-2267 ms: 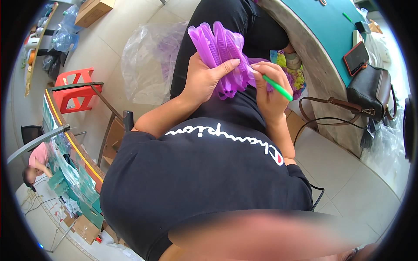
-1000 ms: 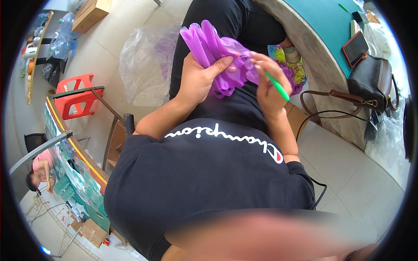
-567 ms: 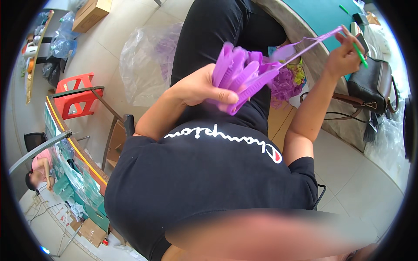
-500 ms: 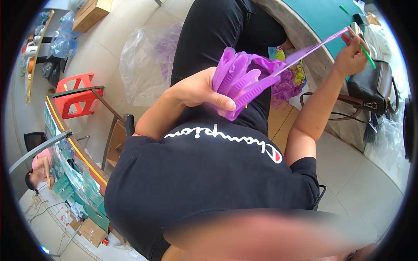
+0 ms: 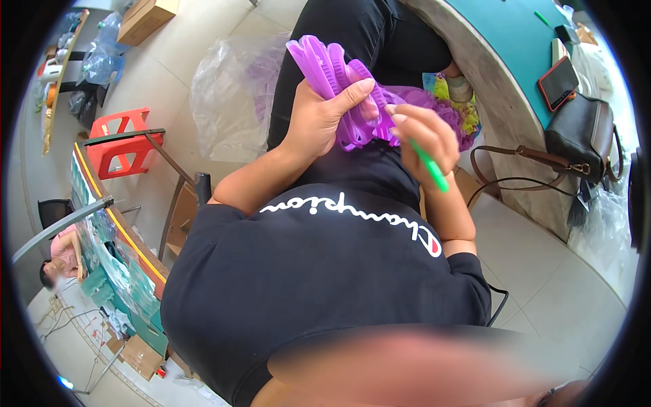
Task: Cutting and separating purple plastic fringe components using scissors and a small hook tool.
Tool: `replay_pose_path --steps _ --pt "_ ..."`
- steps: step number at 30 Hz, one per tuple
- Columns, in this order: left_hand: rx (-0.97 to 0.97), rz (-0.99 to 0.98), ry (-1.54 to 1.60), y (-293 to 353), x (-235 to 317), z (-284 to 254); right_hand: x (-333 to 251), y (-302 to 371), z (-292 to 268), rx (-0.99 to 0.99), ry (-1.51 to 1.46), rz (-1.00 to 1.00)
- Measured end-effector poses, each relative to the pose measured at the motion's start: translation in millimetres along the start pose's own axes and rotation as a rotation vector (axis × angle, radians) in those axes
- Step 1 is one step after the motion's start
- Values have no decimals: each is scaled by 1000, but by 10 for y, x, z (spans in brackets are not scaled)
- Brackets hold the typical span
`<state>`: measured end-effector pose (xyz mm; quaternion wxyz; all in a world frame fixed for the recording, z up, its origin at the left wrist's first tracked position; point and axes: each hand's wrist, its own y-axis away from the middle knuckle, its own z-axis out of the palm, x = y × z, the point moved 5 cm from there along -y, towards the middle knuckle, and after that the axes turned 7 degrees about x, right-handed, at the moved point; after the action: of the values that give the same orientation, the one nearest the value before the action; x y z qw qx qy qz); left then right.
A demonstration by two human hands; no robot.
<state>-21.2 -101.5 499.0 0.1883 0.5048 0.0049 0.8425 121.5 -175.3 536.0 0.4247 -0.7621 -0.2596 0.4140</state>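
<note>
My left hand (image 5: 317,117) is closed round a bundle of purple, rubbery plastic strips (image 5: 314,62), some with ribbed edges. The bundle stands above my lap, its looped ends poking up past the thumb. Beside its lower right side, my right hand (image 5: 437,139) has its fingers curled, with a thin green stick-like tool (image 5: 430,168) held in it. The tool's far end is hidden by the fingers. The right fingertips are close to the purple strips; whether they pinch one I cannot make out.
Behind my hands lies a pile of crumpled purple and yellow pieces (image 5: 468,122). A clear plastic bag (image 5: 227,95) is on the floor at left. The teal-topped table (image 5: 502,41) at right bears a phone (image 5: 559,83) and a black handbag (image 5: 576,132). A red stool (image 5: 121,139) stands left.
My right hand has come from the table's edge to the bundle with the green tool. The stretched purple strip no longer spans between my hands. My left hand has tilted and raised the bundle.
</note>
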Motion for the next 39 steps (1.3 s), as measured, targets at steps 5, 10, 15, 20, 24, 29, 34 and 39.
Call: replay_pose_path --steps 5,10,15,20,24,29,34,39 --pt "25 51 29 -4 -2 -14 -41 22 115 15 83 -85" --pt "24 64 27 -3 11 -9 -82 45 151 1 225 -124" --pt "54 224 -134 -9 45 -40 -118 -101 181 -231 389 87" --pt "71 219 -168 -53 87 -106 154 18 27 -105 -189 714" --pt "-6 83 -25 -88 51 -74 282 -8 7 276 -289 782" --pt "-117 75 -213 -107 22 -116 424 64 215 58 -564 973" --pt "46 233 -523 -285 227 -417 329 -162 -512 360 -1300 996" --pt "259 49 117 -600 195 -1145 397 -312 -1336 559 -1362 779"
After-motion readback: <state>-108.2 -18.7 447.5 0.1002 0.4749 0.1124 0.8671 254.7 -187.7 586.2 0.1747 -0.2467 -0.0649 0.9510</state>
